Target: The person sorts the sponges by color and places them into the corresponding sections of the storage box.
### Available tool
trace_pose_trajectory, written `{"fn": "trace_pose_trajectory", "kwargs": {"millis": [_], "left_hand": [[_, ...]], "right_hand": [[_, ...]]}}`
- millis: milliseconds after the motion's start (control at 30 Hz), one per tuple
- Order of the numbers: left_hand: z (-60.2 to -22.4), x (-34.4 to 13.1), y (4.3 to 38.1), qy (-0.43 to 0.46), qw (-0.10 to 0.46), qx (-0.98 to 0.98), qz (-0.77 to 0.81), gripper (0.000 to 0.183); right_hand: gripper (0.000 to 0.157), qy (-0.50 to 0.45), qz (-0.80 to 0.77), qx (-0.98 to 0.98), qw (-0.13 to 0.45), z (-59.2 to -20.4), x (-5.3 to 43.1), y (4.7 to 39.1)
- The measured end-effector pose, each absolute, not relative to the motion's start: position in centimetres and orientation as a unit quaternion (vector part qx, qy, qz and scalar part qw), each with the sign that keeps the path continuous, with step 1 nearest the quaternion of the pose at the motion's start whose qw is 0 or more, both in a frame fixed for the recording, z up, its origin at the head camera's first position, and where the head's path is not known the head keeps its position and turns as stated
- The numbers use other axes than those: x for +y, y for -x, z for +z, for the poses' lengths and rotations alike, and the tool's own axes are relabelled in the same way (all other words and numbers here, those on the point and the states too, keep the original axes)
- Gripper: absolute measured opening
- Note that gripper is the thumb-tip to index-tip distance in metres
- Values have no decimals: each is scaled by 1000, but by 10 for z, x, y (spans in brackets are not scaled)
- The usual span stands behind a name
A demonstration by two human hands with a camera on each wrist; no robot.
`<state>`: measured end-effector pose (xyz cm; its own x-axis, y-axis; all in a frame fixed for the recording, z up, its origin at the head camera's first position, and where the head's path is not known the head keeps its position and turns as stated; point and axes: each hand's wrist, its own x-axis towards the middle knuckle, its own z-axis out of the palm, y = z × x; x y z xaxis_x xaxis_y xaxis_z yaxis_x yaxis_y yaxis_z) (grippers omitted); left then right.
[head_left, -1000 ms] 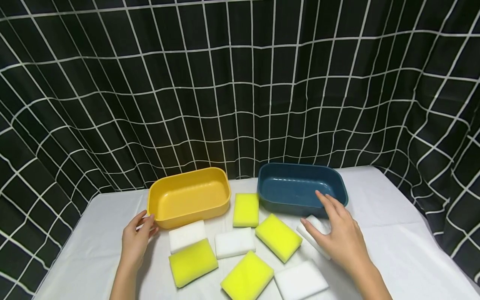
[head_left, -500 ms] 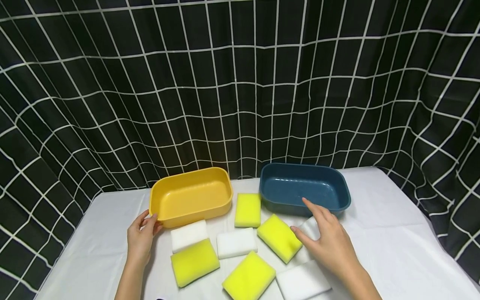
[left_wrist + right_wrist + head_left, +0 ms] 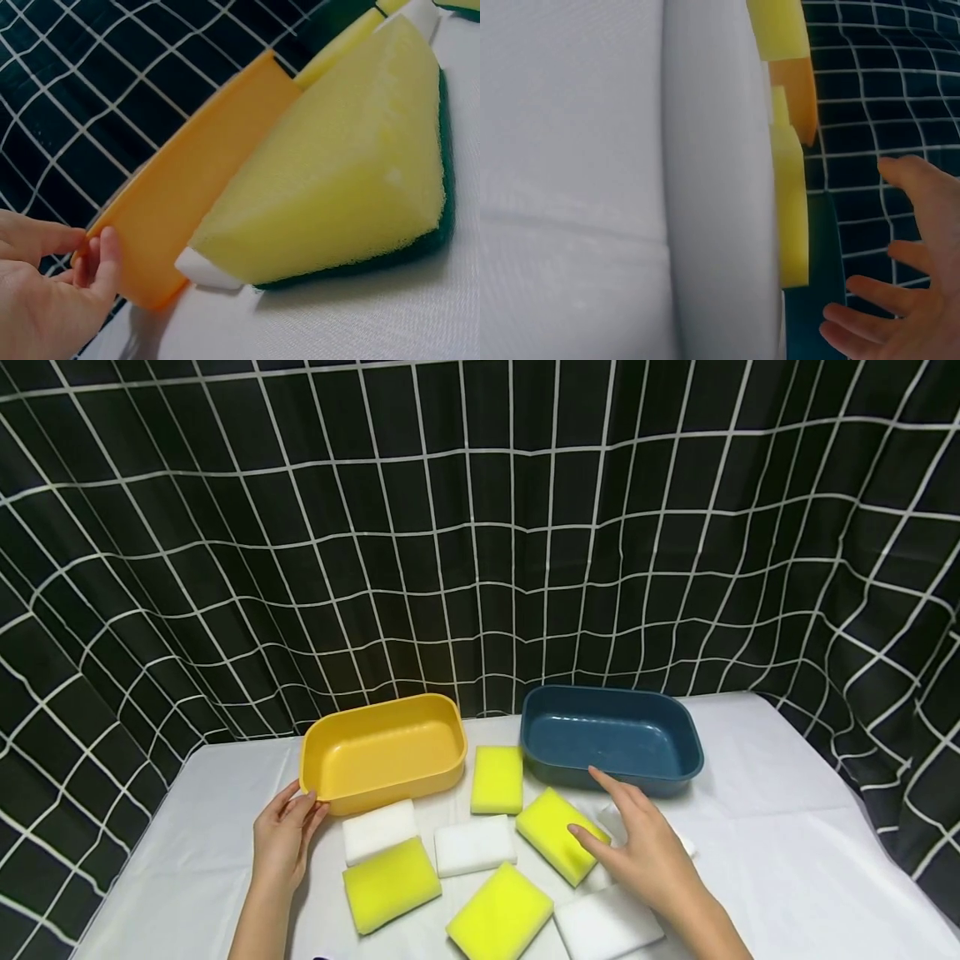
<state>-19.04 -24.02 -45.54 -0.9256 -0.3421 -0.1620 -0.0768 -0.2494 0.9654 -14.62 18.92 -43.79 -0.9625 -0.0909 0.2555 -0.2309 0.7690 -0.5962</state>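
My left hand pinches the near left corner of a yellow plastic bin, as the left wrist view also shows at the bin's rim. The right hand hovers with spread fingers over the right part of a yellow sponge, apart from it in the right wrist view. A white sponge lies partly hidden beneath that hand. Another white sponge lies just nearer to me. Behind the right hand stands a dark blue bin. Both bins have nothing in them.
Between the bins lies a yellow sponge. White sponges and more yellow ones are scattered over the white cloth. A green scouring layer backs the yellow sponge near my left wrist. A black gridded curtain hangs behind.
My right hand has moved left, from over the white sponge by the blue bin to over the yellow sponge. The left hand has closed in on the yellow bin's corner.
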Motion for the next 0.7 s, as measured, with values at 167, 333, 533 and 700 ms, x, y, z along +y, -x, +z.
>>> {"fn": "trace_pose_trajectory", "kwargs": {"millis": [167, 333, 533, 700], "left_hand": [[-455, -242, 190, -175, 74, -595, -781, 62], [-455, -242, 190, -179, 74, -594, -781, 62], [-457, -242, 190, -182, 81, -588, -784, 61], [-458, -241, 190, -175, 94, -581, -789, 59]], "right_hand": [[77, -96, 336, -931, 103, -441, 186, 147], [77, -108, 339, -929, 98, -445, 184, 149], [78, -120, 345, -927, 82, -450, 182, 149], [78, -117, 354, -926, 59, -454, 179, 149]]}}
